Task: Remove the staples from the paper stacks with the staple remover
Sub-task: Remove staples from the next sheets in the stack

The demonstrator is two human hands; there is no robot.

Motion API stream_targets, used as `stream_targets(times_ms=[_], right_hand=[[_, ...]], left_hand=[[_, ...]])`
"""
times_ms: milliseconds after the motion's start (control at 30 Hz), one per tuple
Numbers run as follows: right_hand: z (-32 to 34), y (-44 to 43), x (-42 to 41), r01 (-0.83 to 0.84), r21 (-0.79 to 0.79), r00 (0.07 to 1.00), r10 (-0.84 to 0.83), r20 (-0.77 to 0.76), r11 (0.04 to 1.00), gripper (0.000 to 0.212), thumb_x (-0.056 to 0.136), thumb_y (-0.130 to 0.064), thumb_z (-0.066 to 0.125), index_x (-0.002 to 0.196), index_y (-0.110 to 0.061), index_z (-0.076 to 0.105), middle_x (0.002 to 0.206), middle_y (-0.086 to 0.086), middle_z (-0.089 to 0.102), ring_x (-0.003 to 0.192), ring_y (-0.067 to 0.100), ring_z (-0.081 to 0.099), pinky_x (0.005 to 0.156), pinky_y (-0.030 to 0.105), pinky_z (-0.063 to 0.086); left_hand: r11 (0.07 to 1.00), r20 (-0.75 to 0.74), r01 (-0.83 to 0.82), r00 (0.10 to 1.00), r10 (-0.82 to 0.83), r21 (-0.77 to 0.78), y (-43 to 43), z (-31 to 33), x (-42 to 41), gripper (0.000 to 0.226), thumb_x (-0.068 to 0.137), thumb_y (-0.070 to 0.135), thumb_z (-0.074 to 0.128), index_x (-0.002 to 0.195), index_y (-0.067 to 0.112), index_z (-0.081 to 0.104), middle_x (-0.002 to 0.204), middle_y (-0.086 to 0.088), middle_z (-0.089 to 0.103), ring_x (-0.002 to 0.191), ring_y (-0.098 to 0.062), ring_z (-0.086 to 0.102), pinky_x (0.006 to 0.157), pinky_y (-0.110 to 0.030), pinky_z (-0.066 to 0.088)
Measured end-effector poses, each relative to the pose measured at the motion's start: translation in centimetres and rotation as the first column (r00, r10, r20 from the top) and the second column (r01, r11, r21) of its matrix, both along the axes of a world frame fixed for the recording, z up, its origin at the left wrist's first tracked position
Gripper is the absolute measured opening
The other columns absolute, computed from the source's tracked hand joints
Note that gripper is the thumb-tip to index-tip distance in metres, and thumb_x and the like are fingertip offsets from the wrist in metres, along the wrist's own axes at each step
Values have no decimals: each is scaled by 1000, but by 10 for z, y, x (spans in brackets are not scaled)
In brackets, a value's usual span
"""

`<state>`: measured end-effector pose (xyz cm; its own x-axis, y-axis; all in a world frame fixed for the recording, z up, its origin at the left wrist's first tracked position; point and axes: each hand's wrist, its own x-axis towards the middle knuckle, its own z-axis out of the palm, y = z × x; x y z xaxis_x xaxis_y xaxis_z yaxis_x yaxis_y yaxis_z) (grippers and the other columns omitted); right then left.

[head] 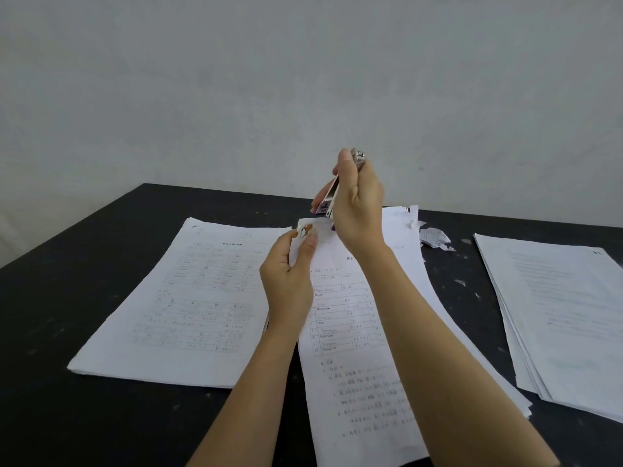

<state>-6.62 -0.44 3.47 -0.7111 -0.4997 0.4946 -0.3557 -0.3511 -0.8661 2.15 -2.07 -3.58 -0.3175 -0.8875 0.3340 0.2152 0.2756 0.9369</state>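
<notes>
Gripping the remover (328, 200), the right hand (357, 203) hung raised above the table (101, 264), fingers and thumb wrapped shut around the tool's metal body. The tool stood tilted, its silver end poking out above the thumb and its lower, purple-marked end pointing down at the top corner of the middle stack (354, 348). Whether that end touched the paper could not be told.

The left hand (288, 278) pinched the same corner from below, thumb and forefinger pressed together on the lifted paper, the other fingers curled beside them. The corner looked crumpled and bent upward between the two hands. The middle stack ran from that corner toward the near edge, lying partly under both forearms.

A left stack (188, 298) lay flat just beside it, printed with tables. A right stack (559, 315), loosely fanned, lay apart near the table's right edge. Torn scraps (435, 237) sat between the middle and right stacks, with small flecks scattered over the dark surface. A grey wall (303, 79) rose behind.
</notes>
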Motion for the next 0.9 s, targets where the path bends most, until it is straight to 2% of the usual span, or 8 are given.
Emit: stream_targets(times_ms=[67, 167, 233, 367, 467, 600, 767, 900], right_hand=[[-1, 1, -1, -8, -12, 1000, 8, 12, 1000, 31, 100, -33, 33, 74, -18, 40, 62, 24, 60, 47, 20, 61, 48, 28, 46], [-8, 0, -1, 6, 10, 1000, -6, -6, 1000, 32, 100, -33, 33, 73, -17, 42, 60, 14, 59, 44, 12, 59, 43, 21, 40], [-13, -2, 0, 50, 25, 997, -48, -56, 998, 34, 100, -30, 36, 70, -16, 42, 58, 3, 50, 43, 1, 51, 45, 14, 37], [-18, -9, 4, 103, -22, 988, -105, -112, 994, 38, 98, -23, 41, 61, -19, 36, 51, -12, 37, 47, 1, 39, 46, 8, 33], [-19, -11, 7, 112, -50, 987, -117, -114, 992, 40, 98, -21, 41, 59, -23, 33, 44, -14, 35, 44, 1, 34, 43, 10, 28], [-19, -14, 6, 108, -48, 986, -113, -123, 993, 42, 98, -22, 41, 57, -25, 30, 41, -18, 40, 39, 0, 33, 41, 9, 25], [-20, -19, 5, 127, -10, 983, -127, -135, 992, 46, 99, -24, 41, 54, -25, 30, 38, -15, 36, 39, 1, 34, 40, 11, 26], [-15, -18, 1, 84, -28, 984, -87, -157, 996, 49, 98, -23, 43, 52, -24, 26, 38, -14, 33, 37, 3, 29, 39, 10, 23]], left_hand=[[1000, -15, -11, 1000, 11, 14, -1, 0, 0, 10, 88, 33, 59, 78, 34, 59, 70, 18, 66, 65, -4, 63, 50, -13, 48], [1000, -12, -27, 1000, 27, -10, 0, -1, 0, 8, 88, 34, 58, 80, 32, 60, 74, 11, 64, 66, -7, 62, 53, -16, 48], [999, -11, -31, 999, 31, -36, 2, -2, -1, 7, 87, 34, 58, 83, 29, 61, 74, 10, 64, 65, -5, 61, 54, -15, 49], [989, -6, -87, 996, 87, -115, 5, -5, -3, 17, 87, 33, 57, 92, 18, 65, 76, 7, 64, 70, -9, 61, 59, -12, 48], [980, 0, -115, 993, 116, -164, 4, -7, -5, 24, 87, 31, 58, 96, 10, 66, 77, 8, 63, 69, -7, 60, 60, -9, 47], [981, -9, -133, 991, 134, -142, 2, -8, -5, 13, 87, 28, 61, 96, 18, 61, 78, 16, 62, 69, 3, 59, 58, -9, 48], [982, -5, -123, 992, 124, -140, 2, -8, -4, 12, 87, 26, 61, 97, 19, 60, 80, 15, 62, 71, 5, 59, 59, -7, 48], [987, -12, -109, 994, 108, -118, 1, -6, -5, 12, 86, 32, 61, 94, 24, 59, 80, 16, 62, 74, -1, 61, 60, -11, 51]])
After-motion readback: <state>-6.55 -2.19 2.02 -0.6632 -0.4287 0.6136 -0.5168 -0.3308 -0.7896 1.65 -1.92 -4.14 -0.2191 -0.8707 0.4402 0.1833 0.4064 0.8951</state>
